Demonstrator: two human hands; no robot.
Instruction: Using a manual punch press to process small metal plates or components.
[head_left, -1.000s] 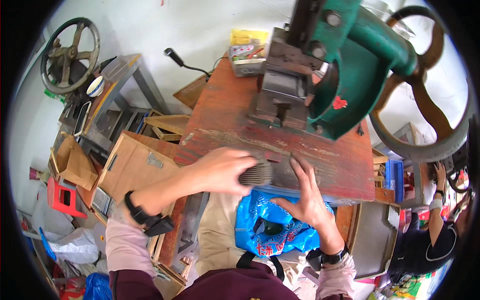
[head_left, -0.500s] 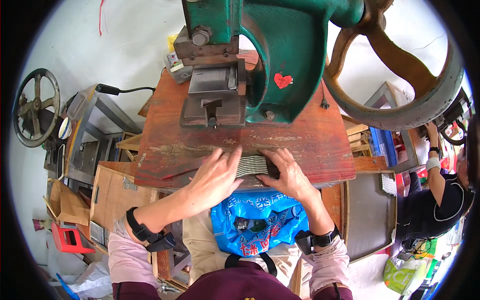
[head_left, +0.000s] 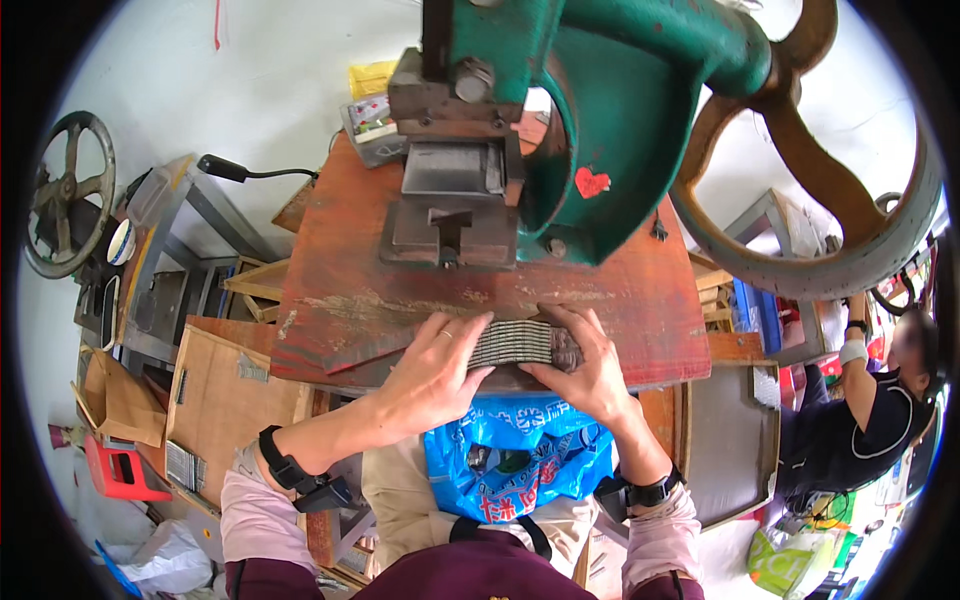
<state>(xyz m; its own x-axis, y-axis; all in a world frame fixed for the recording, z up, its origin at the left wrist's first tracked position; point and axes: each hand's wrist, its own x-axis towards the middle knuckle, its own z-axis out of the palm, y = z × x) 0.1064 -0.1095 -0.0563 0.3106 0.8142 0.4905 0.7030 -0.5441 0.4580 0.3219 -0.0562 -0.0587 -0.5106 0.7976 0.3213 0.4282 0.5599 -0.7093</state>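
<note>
1. White-walled workshop; worn red-brown surface (head_left: 620,300) carries a green press (head_left: 640,140), with its big handwheel (head_left: 835,180) off to the right. Co-worker (head_left: 860,430) at far right.
2. Bundle (head_left: 512,343) of thin ridged metal pieces sits near the front edge of the surface, between the hands, in front of the press.
3. Left hand (head_left: 428,372) closed on the bundle's left end, fingers above, thumb at the near side. Right hand (head_left: 588,370) curled round the right end, also gripping. Looks like an end-to-end squeeze to keep loose pieces in line; my read.
4. Blue plastic bag (head_left: 450,465) on the lap, mouth open just below the surface edge, presumably for easy reach. Dark and greenish items inside, too shadowed to identify.
5. Left wooden tray (head_left: 235,410): small batches of similar-looking metal pieces by its edges, most of the base bare.
6. Right tray (head_left: 730,450): grey base, one batch at the far right corner. Trays flank the seat, likely for access from either side.
7. Clear box (head_left: 380,150) behind the press: small mixed items, can't tell what.
</note>
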